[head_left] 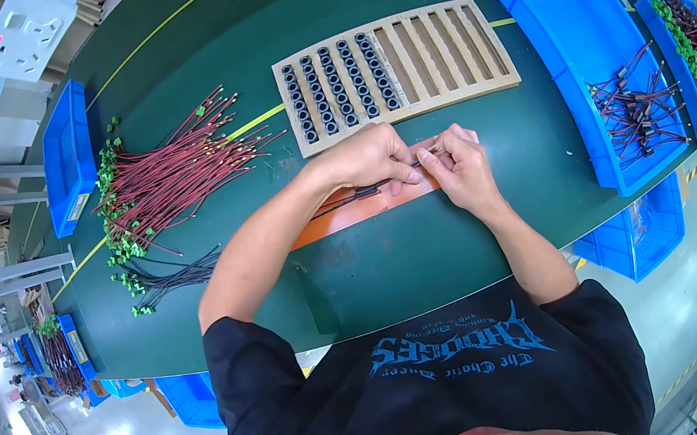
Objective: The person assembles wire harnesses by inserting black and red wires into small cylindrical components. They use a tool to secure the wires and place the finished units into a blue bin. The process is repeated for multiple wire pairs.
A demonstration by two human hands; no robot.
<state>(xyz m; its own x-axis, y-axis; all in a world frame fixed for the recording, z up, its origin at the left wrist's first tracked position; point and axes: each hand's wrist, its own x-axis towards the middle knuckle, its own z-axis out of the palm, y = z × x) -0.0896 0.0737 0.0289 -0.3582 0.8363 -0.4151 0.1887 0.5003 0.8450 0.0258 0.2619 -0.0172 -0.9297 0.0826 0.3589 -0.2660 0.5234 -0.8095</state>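
My left hand [377,159] is closed, with finger and thumb pinched on a thin dark wire near a black sleeve-like piece [370,189]. Close beside it, my right hand [459,164] is closed too, fingertips pressed together at the wire's other part. What lies right between the fingertips is too small to make out. Both hands are over an orange strip [348,216] on the green table. Just beyond them lies a wooden slotted rack [450,93], its left half holding rows of black ring-shaped parts [342,88].
To the left spreads a pile of dark red wires [172,169] with green connectors, and a bunch of black wires [177,276] nearer me. A blue bin [70,159] stands behind it. At right, a large blue tray [561,21] contains wire assemblies [639,110]; another wire-filled bin [694,63] adjoins it.
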